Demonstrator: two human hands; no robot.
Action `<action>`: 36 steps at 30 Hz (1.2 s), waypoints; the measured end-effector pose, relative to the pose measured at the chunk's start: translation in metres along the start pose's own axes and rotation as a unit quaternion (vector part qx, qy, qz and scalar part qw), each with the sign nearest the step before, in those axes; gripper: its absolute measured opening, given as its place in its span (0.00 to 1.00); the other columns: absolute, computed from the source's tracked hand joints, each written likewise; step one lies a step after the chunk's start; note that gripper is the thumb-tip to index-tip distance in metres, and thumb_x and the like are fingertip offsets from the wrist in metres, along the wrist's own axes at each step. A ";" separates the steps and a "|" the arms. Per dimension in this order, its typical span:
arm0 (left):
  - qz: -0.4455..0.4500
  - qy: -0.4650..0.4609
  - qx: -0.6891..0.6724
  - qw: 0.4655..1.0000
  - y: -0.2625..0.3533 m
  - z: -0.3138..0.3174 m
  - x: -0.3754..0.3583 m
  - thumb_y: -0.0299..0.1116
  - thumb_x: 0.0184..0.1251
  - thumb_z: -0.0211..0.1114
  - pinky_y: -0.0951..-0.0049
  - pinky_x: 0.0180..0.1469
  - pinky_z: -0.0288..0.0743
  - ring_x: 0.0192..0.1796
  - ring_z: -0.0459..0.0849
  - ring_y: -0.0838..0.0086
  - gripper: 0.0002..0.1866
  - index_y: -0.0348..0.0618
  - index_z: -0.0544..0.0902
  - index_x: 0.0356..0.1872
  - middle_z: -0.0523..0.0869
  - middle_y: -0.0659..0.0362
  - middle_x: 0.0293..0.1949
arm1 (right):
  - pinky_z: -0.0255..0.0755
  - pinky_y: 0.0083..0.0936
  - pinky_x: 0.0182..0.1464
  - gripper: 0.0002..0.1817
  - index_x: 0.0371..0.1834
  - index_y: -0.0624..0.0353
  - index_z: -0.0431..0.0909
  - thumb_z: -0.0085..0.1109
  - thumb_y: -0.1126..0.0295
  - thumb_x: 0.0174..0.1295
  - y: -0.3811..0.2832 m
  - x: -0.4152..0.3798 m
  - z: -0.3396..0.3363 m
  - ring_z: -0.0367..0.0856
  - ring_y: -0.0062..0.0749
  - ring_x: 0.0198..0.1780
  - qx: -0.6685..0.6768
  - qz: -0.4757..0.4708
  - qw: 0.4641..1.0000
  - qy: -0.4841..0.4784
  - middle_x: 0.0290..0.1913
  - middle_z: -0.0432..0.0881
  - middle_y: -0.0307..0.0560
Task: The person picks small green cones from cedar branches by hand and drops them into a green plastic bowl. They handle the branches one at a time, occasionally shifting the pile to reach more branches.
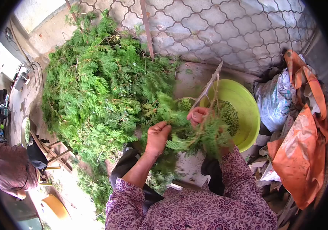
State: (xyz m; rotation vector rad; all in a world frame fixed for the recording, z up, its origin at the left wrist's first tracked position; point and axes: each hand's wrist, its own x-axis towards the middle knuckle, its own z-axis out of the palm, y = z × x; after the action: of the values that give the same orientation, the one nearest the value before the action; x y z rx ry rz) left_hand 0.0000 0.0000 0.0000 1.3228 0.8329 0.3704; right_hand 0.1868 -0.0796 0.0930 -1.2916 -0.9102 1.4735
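The left hand [157,135] is closed in a loose fist around the feathery green tips of a cut conifer sprig [194,136], its knuckles turned up towards the camera. The right hand [198,115] is also closed, gripping the same sprig higher up, where its thin pale woody stem [209,85] rises at a slant above the fingers. The sprig spans the gap between the two hands and droops over the right forearm, which wears a purple patterned sleeve [244,180].

Just behind the right hand sits a round lime-green plastic basin [248,111], resting on the concrete floor [189,78] near the foot of the wall; a layer of small green bits [230,115] lies inside it, partly hidden by the sprig. To the left of the hands, a large heap of green conifer branches [98,84] covers the floor and leans up against a wall clad in grey patterned tiles [225,27]. At the right edge of the floor, beside the basin, a white printed sack [273,101] is wedged against crumpled orange plastic sheeting [302,153]. A wooden stool frame [52,151] stands at the floor's left edge, below the heap.
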 end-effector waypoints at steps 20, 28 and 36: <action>0.096 0.112 -0.410 0.900 -0.018 -0.070 0.021 0.32 0.66 0.52 0.75 0.44 0.74 0.41 0.80 0.74 0.13 0.39 0.71 0.49 0.81 0.55 0.38 | 0.70 0.21 0.35 0.06 0.27 0.64 0.79 0.56 0.73 0.49 0.024 -0.018 -0.110 0.76 0.25 0.29 -0.362 -0.143 0.886 0.251 0.25 0.78 0.45; 0.092 0.088 -0.376 0.918 -0.010 -0.067 0.014 0.31 0.68 0.48 0.73 0.49 0.74 0.45 0.79 0.72 0.13 0.37 0.70 0.50 0.80 0.53 0.43 | 0.69 0.32 0.50 0.31 0.49 0.67 0.70 0.68 0.60 0.44 0.030 0.027 -0.010 0.76 0.39 0.46 -0.321 -0.160 0.933 0.023 0.44 0.76 0.54; 0.051 0.223 -0.470 0.853 0.049 -0.035 -0.025 0.34 0.68 0.46 0.66 0.44 0.76 0.45 0.79 0.68 0.16 0.39 0.71 0.53 0.77 0.55 0.48 | 0.69 0.36 0.47 0.30 0.40 0.67 0.74 0.69 0.55 0.38 0.048 0.045 0.016 0.76 0.49 0.44 -0.516 -0.202 0.829 0.082 0.43 0.77 0.60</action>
State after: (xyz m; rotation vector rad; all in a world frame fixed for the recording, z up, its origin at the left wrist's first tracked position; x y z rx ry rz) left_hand -0.0308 0.0197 0.0537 0.3491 0.7876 1.0472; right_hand 0.1624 -0.0493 0.0379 -1.7624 -1.8490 0.4553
